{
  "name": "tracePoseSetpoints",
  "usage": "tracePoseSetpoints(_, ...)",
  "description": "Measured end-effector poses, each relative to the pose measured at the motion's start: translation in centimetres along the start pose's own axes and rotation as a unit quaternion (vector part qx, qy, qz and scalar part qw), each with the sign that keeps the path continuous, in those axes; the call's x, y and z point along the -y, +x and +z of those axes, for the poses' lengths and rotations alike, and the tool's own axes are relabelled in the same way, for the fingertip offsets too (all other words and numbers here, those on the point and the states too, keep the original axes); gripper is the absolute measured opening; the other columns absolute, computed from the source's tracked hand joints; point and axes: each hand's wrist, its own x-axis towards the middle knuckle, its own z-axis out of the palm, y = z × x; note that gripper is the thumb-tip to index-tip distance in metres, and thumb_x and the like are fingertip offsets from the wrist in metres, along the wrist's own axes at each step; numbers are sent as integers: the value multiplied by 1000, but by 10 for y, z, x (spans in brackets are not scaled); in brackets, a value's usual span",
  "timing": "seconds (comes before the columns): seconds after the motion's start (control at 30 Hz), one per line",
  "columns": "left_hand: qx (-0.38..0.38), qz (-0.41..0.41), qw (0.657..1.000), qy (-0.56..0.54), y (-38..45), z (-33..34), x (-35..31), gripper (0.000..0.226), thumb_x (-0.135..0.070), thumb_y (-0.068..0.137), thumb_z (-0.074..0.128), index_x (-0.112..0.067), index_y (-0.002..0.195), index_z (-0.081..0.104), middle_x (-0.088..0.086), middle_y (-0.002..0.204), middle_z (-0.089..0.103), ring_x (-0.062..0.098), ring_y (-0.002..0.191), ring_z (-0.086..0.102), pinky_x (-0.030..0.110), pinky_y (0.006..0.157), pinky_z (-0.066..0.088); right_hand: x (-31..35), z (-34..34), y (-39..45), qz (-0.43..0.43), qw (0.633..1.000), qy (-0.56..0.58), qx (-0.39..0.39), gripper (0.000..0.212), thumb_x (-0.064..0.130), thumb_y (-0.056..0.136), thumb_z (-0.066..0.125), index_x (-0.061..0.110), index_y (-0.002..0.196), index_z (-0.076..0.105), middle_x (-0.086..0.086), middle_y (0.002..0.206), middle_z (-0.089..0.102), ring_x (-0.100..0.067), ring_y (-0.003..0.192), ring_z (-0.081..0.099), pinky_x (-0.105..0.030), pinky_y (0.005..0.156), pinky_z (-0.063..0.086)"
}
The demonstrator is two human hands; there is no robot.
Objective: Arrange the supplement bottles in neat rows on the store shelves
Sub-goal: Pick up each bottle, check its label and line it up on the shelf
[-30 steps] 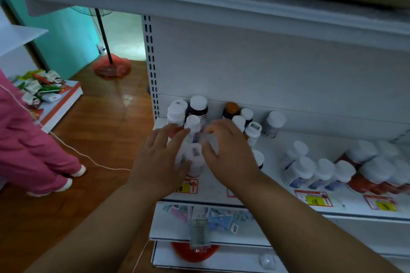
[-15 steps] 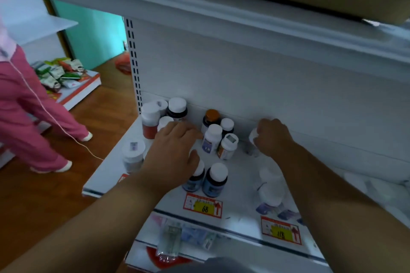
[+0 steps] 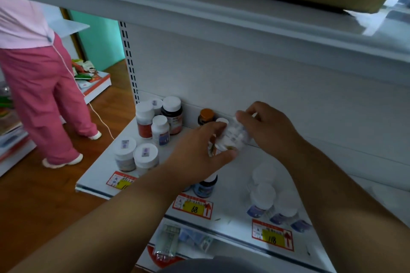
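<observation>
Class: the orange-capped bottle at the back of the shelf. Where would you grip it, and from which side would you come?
Grip the orange-capped bottle by its cap, from above. It stands upright against the back panel, both hands work just in front of it, and its body is mostly hidden, so the cap is probably the only free part.

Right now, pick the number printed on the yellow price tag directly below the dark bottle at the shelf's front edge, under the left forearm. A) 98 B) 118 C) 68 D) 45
C: the yellow price tag on the shelf edge, just below the dark bottle, reads 68; the tag reading 118 sits farther right.
</observation>
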Motion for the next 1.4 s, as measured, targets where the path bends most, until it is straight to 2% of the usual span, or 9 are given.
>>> tracePoseSetpoints(0.1,16,-37,994,-104,-10,-14,7,48,-43,81,71,-30,124,53,-23,101,64,-9,91,60,8,73,47,25,11,-7,-8,1000,-3,17,55,79,74,41,26,80,54,7,75,60,-7,65,57,-24,54,37)
tracePoseSetpoints(0.27,34,-88,977,-193,-30,-64,39,47,-33,87,68,-29,130,52,-13,117,67,2,105,63,29,92,52,69,40,-10,-20,988,116,100,36,64,81,49,33,98,59,9,84,67,-7,68,65,-30,61,51)
tracePoseSetpoints(0.47,-123,-21,991,51,-58,-123,100,33,-41,83,62,-29,112,53,-12,111,57,0,100,49,11,82,39,128,89,0,-46,997,56,17,34,45,82,63,39,113,51,16,99,60,-4,81,60,-22,63,48)
tracePoseSetpoints(0.67,2,132,956,262,-72,-145,146,32,-24,83,67,-16,114,65,1,116,63,20,107,54,34,87,51,164,153,16,-84,993,-62,51,54,39,85,62,26,135,47,-3,125,58,-19,106,55,-27,77,39)
tracePoseSetpoints(0.77,44,147,951,269,-66,-146,146,34,-23,84,66,-15,117,66,1,118,62,22,108,53,38,89,50,166,172,21,-65,992,-78,73,53,39,81,63,24,130,48,-5,114,60,-17,86,55,-29,66,45)
tracePoseSetpoints(0.9,44,177,949,259,-64,-148,147,30,-17,81,70,-9,110,69,6,109,66,28,95,57,41,81,51,162,192,28,-37,985,-122,118,47,41,79,60,24,122,50,-4,102,61,-9,70,48,-23,53,36)
tracePoseSetpoints(1.07,39,173,955,238,-69,-149,151,36,-14,74,78,-7,109,70,8,109,67,32,92,59,43,77,53,155,201,34,-39,974,-133,179,38,41,84,59,24,117,53,-7,110,60,-12,76,46,-23,54,29)
tracePoseSetpoints(1.3,56,180,955,229,-67,-151,155,41,-13,72,80,-8,111,70,8,113,66,33,96,59,44,80,53,160,200,27,-46,971,-155,175,49,40,90,56,25,136,48,-9,126,59,-22,101,55,-27,70,34)
tracePoseSetpoints(1.4,45,183,957,220,-65,-152,156,40,-19,77,77,-8,114,67,7,113,63,30,101,56,42,85,51,161,189,15,-57,983,-129,117,35,34,93,53,20,124,56,-4,107,63,-20,90,58,-26,59,36)
